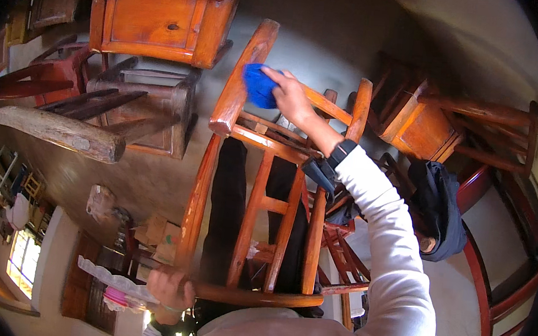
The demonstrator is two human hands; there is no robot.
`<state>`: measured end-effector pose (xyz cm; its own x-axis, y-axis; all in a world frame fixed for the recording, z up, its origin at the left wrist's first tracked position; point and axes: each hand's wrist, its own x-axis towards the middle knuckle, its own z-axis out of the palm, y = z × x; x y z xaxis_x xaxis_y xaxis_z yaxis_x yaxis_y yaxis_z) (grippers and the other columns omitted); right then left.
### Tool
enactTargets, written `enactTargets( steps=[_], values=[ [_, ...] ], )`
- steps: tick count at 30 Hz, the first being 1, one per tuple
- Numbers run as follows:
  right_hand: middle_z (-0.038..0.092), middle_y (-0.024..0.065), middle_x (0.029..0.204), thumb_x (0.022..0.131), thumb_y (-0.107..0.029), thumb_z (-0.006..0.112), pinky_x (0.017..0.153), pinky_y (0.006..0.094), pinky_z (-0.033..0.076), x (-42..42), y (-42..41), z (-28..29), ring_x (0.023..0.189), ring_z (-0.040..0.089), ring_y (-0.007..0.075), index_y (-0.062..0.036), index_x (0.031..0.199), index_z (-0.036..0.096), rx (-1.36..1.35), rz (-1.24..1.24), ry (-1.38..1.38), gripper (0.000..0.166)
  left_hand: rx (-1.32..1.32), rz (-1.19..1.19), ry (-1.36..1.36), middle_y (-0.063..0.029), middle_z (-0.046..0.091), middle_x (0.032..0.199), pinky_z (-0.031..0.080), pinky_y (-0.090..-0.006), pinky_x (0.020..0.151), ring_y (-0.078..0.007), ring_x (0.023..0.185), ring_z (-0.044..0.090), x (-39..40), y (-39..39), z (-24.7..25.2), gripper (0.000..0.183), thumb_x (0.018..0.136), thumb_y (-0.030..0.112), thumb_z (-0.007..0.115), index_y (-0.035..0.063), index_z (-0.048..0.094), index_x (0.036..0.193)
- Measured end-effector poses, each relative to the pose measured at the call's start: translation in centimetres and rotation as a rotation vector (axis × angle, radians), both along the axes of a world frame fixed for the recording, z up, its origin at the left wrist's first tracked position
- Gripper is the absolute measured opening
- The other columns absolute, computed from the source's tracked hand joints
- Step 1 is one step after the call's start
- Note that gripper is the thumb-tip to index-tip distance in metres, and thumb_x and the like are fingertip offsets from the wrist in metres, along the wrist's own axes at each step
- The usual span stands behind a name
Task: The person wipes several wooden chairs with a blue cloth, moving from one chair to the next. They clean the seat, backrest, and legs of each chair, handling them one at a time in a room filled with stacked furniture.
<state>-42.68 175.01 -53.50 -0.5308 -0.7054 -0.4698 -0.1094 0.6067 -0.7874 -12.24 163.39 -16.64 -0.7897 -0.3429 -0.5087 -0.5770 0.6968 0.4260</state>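
A wooden chair (268, 144) with orange-brown finish lies tipped in front of me, its slatted back towards my body and its legs pointing away. My left hand (171, 288) grips a corner of the chair's back, beside the curved top rail (257, 297). My right hand (294, 96) presses a blue cloth or pad (261, 85) against the thick leg (244, 77) at the far left of the chair. Worn, paler patches show along the left back post (196, 205). The underside of the right hand's fingers is hidden.
A panelled orange-brown chair (155, 14) stands at the upper left, above a weathered chair (61, 130). Another wooden chair (426, 124) lies at the right, near a dark cloth (438, 207) draped on a wooden piece. Cardboard boxes (162, 235) are at the lower left.
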Motion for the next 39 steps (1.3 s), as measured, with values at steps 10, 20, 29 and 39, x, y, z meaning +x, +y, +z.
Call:
enactTargets(
  steps=[10,20,29,39],
  values=[
    [0.053,0.0178,0.123,0.078,0.008,0.055,0.102,0.0411,0.036,0.2,-2.6,-0.1,0.116,0.047,0.0359,-0.0130,0.127,0.058,-0.301,0.223,0.255,0.053,0.092,-0.058,-0.067,-0.0126,0.058,0.086,0.042,-0.0411,0.068,-0.0306,0.074,0.054,-0.8,-1.0,0.9,0.024,0.080,0.014,0.057,0.0044,0.059,0.102],
    [0.066,0.0089,0.090,0.083,-0.017,0.061,0.073,0.0363,0.050,0.7,4.3,-4.3,0.077,0.061,0.0209,-0.0050,0.106,0.062,0.635,-0.226,-0.606,0.026,0.247,0.014,-0.052,-0.0089,0.059,0.082,0.041,-0.0397,0.064,-0.0280,0.068,0.054,-1.3,-1.6,0.8,0.033,0.068,0.006,0.059,0.0087,0.059,0.101],
    [0.054,0.0206,0.122,0.088,-0.008,0.052,0.096,0.0425,0.040,6.6,4.8,-18.1,0.113,0.051,0.0328,-0.0099,0.134,0.047,-0.035,0.584,-0.224,0.046,0.230,0.001,-0.027,-0.0100,0.059,0.072,0.040,-0.0375,0.056,-0.0254,0.057,0.053,-1.7,-1.8,0.7,0.025,0.067,0.008,0.058,0.0029,0.061,0.091],
    [0.067,0.0118,0.102,0.081,-0.009,0.057,0.081,0.0369,0.049,-2.3,12.0,-5.9,0.094,0.063,0.0248,-0.0064,0.110,0.064,0.513,1.138,-0.519,0.030,0.289,0.010,-0.040,-0.0091,0.061,0.085,0.044,-0.0392,0.066,-0.0279,0.072,0.055,-1.7,-2.0,1.3,0.025,0.066,0.004,0.061,0.0062,0.060,0.091]
  ],
)
